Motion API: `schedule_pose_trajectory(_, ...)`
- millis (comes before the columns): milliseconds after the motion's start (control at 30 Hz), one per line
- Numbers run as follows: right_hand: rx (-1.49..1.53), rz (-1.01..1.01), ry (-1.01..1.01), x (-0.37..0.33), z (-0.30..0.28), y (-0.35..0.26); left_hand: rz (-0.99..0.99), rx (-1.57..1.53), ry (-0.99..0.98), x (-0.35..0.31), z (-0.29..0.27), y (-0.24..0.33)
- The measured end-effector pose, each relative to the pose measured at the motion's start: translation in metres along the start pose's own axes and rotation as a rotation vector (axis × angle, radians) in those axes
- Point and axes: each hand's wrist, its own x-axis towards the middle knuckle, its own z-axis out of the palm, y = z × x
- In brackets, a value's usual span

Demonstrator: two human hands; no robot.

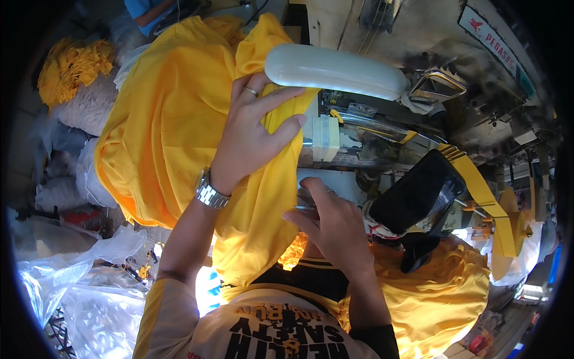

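Observation:
My left hand (254,122), with a ring and a metal watch at the wrist, lies on a large yellow cloth (173,113). Its thumb and forefinger stretch toward the cloth's right edge, beside the sewing machine's bed (326,139). Bunched yellow fabric hangs from there down toward my lap. Lower and to the right, my right hand (338,224) is closed in a pinch, apart from the cloth. A slim metal tool (306,207) shows between its thumb and fingers; most of it is hidden, so its kind is unclear.
A long white lamp (335,70) hangs over the machine. Right of my right hand sits a black phone (415,191); a yellow strip (484,191) runs to a reel. More yellow cloth (430,293) lies lower right, clear plastic bags (101,317) lower left. A co-worker's arm (152,13) shows far left.

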Motion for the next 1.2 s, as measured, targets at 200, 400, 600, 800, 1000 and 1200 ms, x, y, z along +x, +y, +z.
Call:
schedule_pose_trajectory(200, 0.013, -0.151, 0.179, 0.005, -0.022, -0.009, -0.051, -0.064, 0.080, -0.030, -0.007, 0.018)
schedule_pose_trajectory(400, -0.302, -0.217, 0.489, 0.036, -0.029, -0.016, -0.149, 0.074, -0.026, -0.054, -0.037, 0.032)
schedule_pose_trajectory(600, -0.561, -0.112, 0.466, 0.063, -0.034, -0.019, -0.100, -0.009, -0.076, -0.067, -0.061, 0.078)
schedule_pose_trajectory(800, -0.485, -0.191, 0.482, 0.081, -0.027, -0.018, -0.010, -0.147, -0.273, -0.079, -0.056, 0.107)
schedule_pose_trajectory(1000, -0.390, -0.257, 0.637, 0.083, -0.028, -0.010, 0.359, 0.312, -0.025, -0.010, -0.083, 0.070)
schedule_pose_trajectory(1200, -0.107, -0.293, 0.569, 0.061, -0.038, -0.029, 0.273, 0.518, -0.437, -0.019, -0.105, 0.027)
